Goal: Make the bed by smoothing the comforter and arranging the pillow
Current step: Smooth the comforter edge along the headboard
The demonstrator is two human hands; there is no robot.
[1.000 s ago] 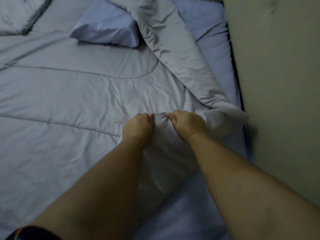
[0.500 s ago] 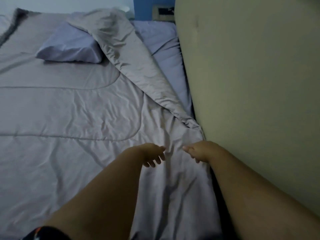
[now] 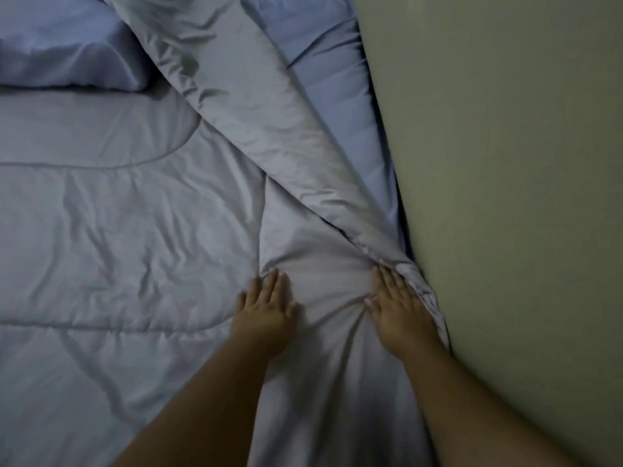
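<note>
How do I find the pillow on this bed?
Look across the big grey comforter to the top left corner of the picture. The pillow lies there, left of the comforter's folded-back flap. It is the only puffy, bluish block; around it is flat grey quilting.

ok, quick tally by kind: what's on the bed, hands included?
hands: 2, left hand and right hand, both flat on the comforter
comforter: 1
pillow: 1
bed sheet: 1
total: 5
</note>
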